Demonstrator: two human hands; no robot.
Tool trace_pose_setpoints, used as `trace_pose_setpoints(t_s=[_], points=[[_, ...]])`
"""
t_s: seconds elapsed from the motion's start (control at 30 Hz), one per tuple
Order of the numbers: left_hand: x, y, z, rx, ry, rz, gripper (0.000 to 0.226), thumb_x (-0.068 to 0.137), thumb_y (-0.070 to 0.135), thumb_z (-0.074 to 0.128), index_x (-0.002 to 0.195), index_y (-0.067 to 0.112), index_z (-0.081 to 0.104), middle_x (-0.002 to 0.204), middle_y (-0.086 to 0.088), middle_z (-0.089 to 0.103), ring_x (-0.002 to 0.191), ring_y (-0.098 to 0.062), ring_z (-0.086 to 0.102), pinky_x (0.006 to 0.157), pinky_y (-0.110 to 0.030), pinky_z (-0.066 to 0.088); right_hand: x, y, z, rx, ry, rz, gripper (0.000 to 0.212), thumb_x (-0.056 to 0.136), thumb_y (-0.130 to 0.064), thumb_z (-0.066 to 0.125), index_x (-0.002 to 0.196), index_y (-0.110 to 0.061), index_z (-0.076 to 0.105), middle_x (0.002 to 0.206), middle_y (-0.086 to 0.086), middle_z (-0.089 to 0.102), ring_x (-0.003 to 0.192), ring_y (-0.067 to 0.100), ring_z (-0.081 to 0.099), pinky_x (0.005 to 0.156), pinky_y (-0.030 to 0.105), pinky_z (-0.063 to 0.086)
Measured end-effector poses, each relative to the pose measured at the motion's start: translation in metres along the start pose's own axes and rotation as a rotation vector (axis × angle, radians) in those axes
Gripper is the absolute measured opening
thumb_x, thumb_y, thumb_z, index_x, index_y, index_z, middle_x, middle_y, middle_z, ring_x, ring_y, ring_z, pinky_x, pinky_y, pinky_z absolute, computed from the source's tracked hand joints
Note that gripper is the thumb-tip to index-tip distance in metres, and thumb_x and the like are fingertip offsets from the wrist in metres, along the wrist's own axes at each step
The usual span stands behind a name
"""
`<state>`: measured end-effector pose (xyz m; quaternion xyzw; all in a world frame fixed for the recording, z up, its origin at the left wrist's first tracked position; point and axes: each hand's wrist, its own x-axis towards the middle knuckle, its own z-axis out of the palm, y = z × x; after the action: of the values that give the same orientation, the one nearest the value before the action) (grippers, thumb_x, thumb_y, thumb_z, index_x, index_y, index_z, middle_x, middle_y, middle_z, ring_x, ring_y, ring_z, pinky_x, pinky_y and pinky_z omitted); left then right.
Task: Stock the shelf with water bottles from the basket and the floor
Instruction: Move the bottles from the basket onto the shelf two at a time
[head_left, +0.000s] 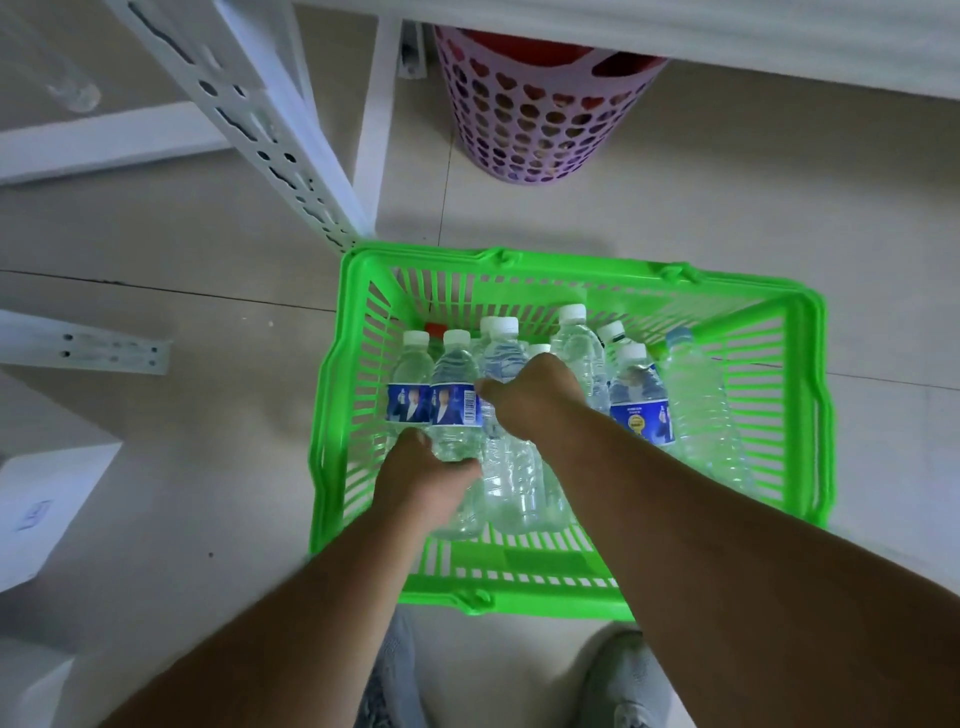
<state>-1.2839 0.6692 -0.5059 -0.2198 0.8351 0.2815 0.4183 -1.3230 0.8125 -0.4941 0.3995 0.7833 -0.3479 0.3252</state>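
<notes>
A green plastic basket stands on the tiled floor and holds several clear water bottles with white caps and blue labels. My left hand is closed around the lower part of a blue-labelled bottle at the basket's left. My right hand reaches over the middle of the basket and grips another bottle near its label. More bottles stand and lean at the right. The white shelf's perforated post rises at the upper left, just beyond the basket.
A pink bin with heart-shaped holes stands under a white surface behind the basket. White shelf rails lie on the floor at left, and a white box sits at the left edge. My grey shoes stand just before the basket.
</notes>
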Motion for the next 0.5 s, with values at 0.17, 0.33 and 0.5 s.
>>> trace_pose_setpoints(t_s=[0.17,0.33,0.5], points=[[-0.021,-0.003,-0.034,-0.159,-0.204,-0.030,0.078,0.067,0.036,0.084,0.134,0.014,0.050,0.131,-0.001,0.056,0.113,-0.023,0.057,0.092,-0.038,0.049,-0.033,0.010,-0.028,0.045,0.024,-0.107,0.068,0.081,-0.055,0.071,0.125,-0.007,0.052,0.107,0.007,0.058,0.072,0.016,0.052,0.054,0.025,0.036],[-0.092,0.019,-0.081,-0.368,-0.374,0.130,0.028,0.077,0.008,0.078,0.103,0.019,0.072,0.099,0.004,0.076,0.097,-0.020,0.069,0.074,-0.026,0.051,-0.110,-0.002,-0.091,0.127,0.073,-0.186,0.051,0.076,-0.060,0.072,0.109,-0.022,0.062,0.092,-0.003,0.064,0.073,0.014,0.059,0.049,0.020,0.037],[-0.209,0.066,-0.153,-0.419,-0.317,0.265,0.047,0.066,0.013,0.082,0.109,0.018,0.062,0.102,-0.006,0.072,0.096,-0.024,0.069,0.080,-0.034,0.053,-0.230,-0.032,-0.181,0.220,0.141,-0.287,0.048,0.074,-0.059,0.074,0.104,-0.023,0.062,0.087,-0.009,0.068,0.075,0.010,0.064,0.056,0.023,0.040]])
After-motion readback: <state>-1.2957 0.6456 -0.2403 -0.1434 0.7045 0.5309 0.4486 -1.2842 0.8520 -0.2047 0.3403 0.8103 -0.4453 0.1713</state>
